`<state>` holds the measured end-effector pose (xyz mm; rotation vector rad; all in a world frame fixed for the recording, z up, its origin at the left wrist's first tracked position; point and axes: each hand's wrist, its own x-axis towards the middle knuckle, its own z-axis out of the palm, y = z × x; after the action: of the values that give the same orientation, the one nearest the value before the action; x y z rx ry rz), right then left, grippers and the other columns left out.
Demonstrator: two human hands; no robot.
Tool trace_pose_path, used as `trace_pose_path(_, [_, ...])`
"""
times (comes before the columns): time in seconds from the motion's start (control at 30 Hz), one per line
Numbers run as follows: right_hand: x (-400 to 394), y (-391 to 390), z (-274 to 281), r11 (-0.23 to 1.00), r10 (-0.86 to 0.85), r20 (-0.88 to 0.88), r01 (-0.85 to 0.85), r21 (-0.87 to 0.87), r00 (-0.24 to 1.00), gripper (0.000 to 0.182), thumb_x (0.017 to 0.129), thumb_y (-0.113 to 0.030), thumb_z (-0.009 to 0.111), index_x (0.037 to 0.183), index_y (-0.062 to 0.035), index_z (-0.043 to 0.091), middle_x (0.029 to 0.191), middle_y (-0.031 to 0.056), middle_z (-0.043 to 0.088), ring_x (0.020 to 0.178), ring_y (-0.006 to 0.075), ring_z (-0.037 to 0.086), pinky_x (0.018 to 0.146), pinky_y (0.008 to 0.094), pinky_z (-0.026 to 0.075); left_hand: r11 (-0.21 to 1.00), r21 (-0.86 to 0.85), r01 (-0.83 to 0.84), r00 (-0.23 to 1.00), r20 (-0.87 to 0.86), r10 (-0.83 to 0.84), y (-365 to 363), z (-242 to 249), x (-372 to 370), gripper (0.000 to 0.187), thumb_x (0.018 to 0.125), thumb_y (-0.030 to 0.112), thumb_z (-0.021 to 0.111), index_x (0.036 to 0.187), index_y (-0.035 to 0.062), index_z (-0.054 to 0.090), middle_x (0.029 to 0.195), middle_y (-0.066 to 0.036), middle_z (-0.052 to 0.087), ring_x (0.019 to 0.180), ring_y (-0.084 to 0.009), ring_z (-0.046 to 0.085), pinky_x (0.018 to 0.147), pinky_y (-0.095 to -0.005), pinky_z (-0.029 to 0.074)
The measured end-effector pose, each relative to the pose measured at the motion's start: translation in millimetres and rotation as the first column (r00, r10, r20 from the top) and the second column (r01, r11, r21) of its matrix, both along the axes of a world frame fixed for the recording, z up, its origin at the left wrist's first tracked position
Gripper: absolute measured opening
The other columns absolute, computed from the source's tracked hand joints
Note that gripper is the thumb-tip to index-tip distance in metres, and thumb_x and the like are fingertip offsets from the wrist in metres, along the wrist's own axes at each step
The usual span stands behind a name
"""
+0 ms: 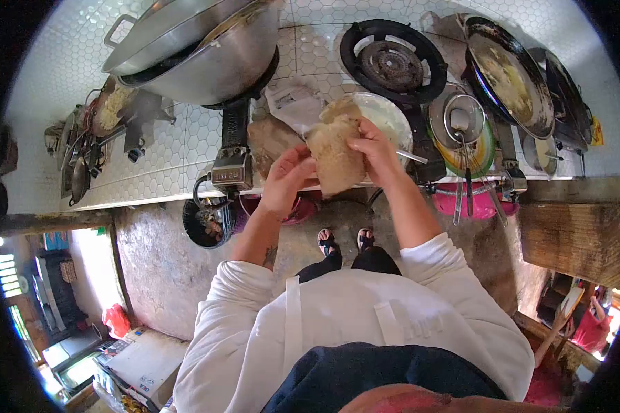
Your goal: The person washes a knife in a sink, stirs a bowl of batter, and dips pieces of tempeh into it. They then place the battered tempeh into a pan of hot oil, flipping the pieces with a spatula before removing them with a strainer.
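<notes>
A thin tan, brown-speckled sheet (337, 162), floppy and bag-like, hangs between my hands over the counter's front edge. My right hand (377, 153) pinches its upper right side between thumb and fingers. At its left side is my left hand (291, 173), fingers curled against the edge. Just behind the sheet sits a round white-rimmed bowl (393, 117) of pale creamy contents, with a metal handle (412, 157) sticking out to the right. A crumpled whitish wrapper (293, 103) and a flat brown piece (272, 141) lie left of the bowl.
A large metal pot (220, 62) stands on a burner at back left. A bare black burner (393, 62) is at back centre. At right are a wok (510, 76) with oil and a strainer (461, 117) over a plate. Below the counter hangs a black bin (207, 224).
</notes>
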<state>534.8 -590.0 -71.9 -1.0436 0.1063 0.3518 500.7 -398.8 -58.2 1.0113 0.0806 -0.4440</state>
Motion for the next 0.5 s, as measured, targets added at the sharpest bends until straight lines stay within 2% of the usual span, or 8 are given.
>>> trace_pose_path(0.07, [-7.2, -21.0, -0.9, 0.998, 0.05, -0.014, -0.051, -0.043, 0.999, 0.046, 0.074, -0.003, 0.05, 0.12, -0.0028, 0.043, 0.108, 0.0054, 0.054, 0.098, 0.015, 0.053, 0.084, 0.0274, 0.042, 0.999, 0.033, 0.022, 0.999, -0.036, -0.02, -8.6, -0.2, 3.7, 0.026, 0.085, 0.013, 0.053, 0.109, 0.0025, 0.051, 0.093, -0.005, 0.059, 0.08, -0.0142, 0.059, 0.069, -0.0288, 0.051])
trace_pose_path(0.13, [-12.8, -38.9, 0.4, 0.962, 0.147, 0.16, -0.104, -0.251, 0.976, 0.044, 0.074, -0.003, 0.049, 0.117, -0.0024, 0.045, 0.108, 0.0052, 0.054, 0.098, 0.0145, 0.053, 0.084, 0.0273, 0.042, 0.997, 0.065, 0.04, 0.997, -0.066, -0.036, -20.8, 1.9, 3.2, 0.023, 0.086, 0.014, 0.052, 0.106, 0.0029, 0.053, 0.09, -0.006, 0.061, 0.077, -0.0165, 0.061, 0.069, -0.0313, 0.052])
trace_pose_path(0.2, [-19.7, -52.8, 9.0, 0.975, 0.134, 0.116, -0.11, -0.192, 0.984, 0.043, 0.074, -0.003, 0.049, 0.117, -0.003, 0.046, 0.107, 0.0048, 0.054, 0.098, 0.0146, 0.053, 0.083, 0.0269, 0.042, 0.971, 0.205, 0.12, 0.99, -0.092, -0.102, -36.8, 4.8, 0.4, 0.02, 0.087, 0.018, 0.053, 0.1, 0.0038, 0.055, 0.083, -0.004, 0.062, 0.073, -0.015, 0.061, 0.065, -0.0301, 0.053])
trace_pose_path(0.23, [-23.6, -60.8, 12.2, 0.984, 0.127, 0.067, -0.118, -0.131, 0.99, 0.042, 0.074, -0.004, 0.05, 0.116, -0.0036, 0.046, 0.106, 0.0044, 0.054, 0.097, 0.0146, 0.053, 0.082, 0.0265, 0.042, 0.971, 0.205, 0.126, 0.99, -0.091, -0.109, -45.7, 6.6, -2.3, 0.02, 0.087, 0.018, 0.053, 0.1, 0.0038, 0.055, 0.083, -0.004, 0.062, 0.073, -0.015, 0.061, 0.065, -0.0301, 0.053])
trace_pose_path(0.3, [-28.6, -76.3, 8.4, 0.986, 0.089, 0.044, -0.082, -0.142, 0.995, 0.042, 0.074, -0.005, 0.05, 0.116, -0.0046, 0.046, 0.104, 0.0047, 0.053, 0.096, 0.0153, 0.052, 0.082, 0.027, 0.042, 0.985, 0.052, 0.166, 0.977, -0.145, -0.157, -64.6, 11.8, -8.9, 0.018, 0.087, 0.02, 0.053, 0.098, 0.0056, 0.057, 0.084, -0.003, 0.061, 0.071, -0.0118, 0.06, 0.067, -0.0261, 0.051])
trace_pose_path(0.37, [-38.1, -89.3, 7.7, 0.988, 0.043, 0.016, -0.04, -0.152, 0.999, 0.043, 0.074, -0.006, 0.051, 0.116, -0.0055, 0.045, 0.102, 0.0049, 0.053, 0.096, 0.0159, 0.052, 0.081, 0.0275, 0.042, 0.987, 0.011, 0.158, 0.977, -0.146, -0.155, -87.0, 16.3, -17.7, 0.018, 0.088, 0.02, 0.052, 0.097, 0.0058, 0.057, 0.083, -0.003, 0.061, 0.07, -0.0112, 0.06, 0.067, -0.0258, 0.051])
trace_pose_path(0.43, [-44.8, -97.6, 10.8, 0.945, 0.016, 0.018, -0.009, -0.326, 1.0, 0.038, 0.076, -0.007, 0.05, 0.114, -0.0021, 0.044, 0.101, 0.0057, 0.054, 0.091, 0.0129, 0.051, 0.08, 0.0258, 0.04, 0.988, -0.034, 0.151, 0.978, -0.141, -0.154, -108.3, 17.9, -21.7, 0.017, 0.088, 0.02, 0.052, 0.096, 0.006, 0.056, 0.083, -0.002, 0.061, 0.07, -0.0106, 0.059, 0.068, -0.0255, 0.051])
trace_pose_path(0.5, [-54.9, -106.8, 3.4, 0.941, -0.023, 0.063, 0.042, -0.335, 0.998, 0.039, 0.078, -0.01, 0.05, 0.115, -0.0036, 0.042, 0.102, 0.0059, 0.052, 0.093, 0.0136, 0.05, 0.08, 0.0269, 0.04, 0.988, -0.074, 0.133, 0.978, -0.149, -0.143, -126.9, 14.0, -26.3, 0.015, 0.089, 0.02, 0.051, 0.095, 0.0065, 0.055, 0.082, -0.002, 0.061, 0.068, -0.0094, 0.059, 0.067, -0.0256, 0.051])
